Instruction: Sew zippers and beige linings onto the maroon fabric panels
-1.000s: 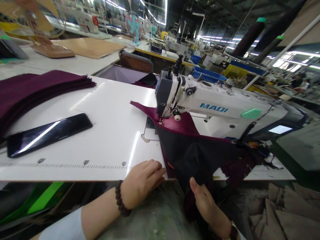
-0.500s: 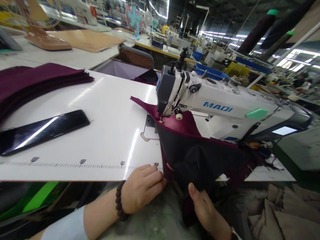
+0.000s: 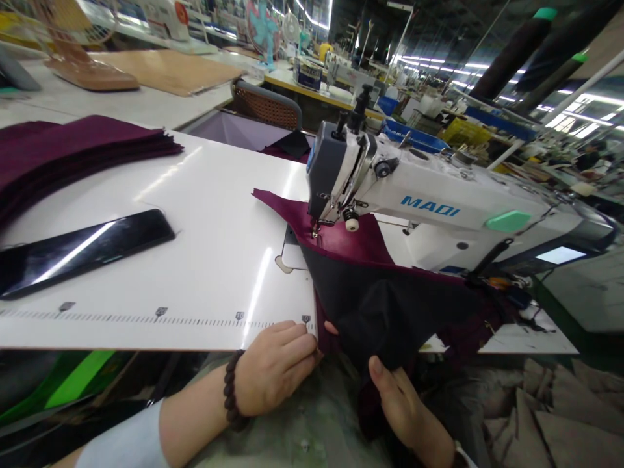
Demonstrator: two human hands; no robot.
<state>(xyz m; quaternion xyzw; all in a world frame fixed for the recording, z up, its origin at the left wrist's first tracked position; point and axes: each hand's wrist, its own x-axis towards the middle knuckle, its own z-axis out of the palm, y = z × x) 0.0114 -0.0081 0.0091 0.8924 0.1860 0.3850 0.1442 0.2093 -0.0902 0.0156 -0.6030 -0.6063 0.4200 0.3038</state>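
A fabric piece (image 3: 370, 305), maroon on one face and dark grey on the other, lies under the needle of a white sewing machine (image 3: 439, 214) and hangs over the table's front edge. My left hand (image 3: 277, 367), with a beaded bracelet at the wrist, is closed at that edge, its fingertips against the maroon border of the cloth. What exactly it pinches is partly hidden. Lower right, my right hand (image 3: 404, 403) grips the hanging part, thumb on the grey side; one fingertip shows past the cloth's left edge, the other fingers mostly covered.
On the white sewing table (image 3: 209, 214), a black phone (image 3: 88, 250) lies left of the machine. Behind it is a stack of maroon cut pieces (image 3: 92, 153). A ruler scale runs along the front edge. Brownish-grey padded cloth (image 3: 565, 409) sits lower right. Thread cones (image 3: 511, 55) stand upper right.
The cloth near the needle has shifted slightly left and toward me, covering more of the metal plate. Both hands keep nearly the same place and grip. The view has tilted a little.
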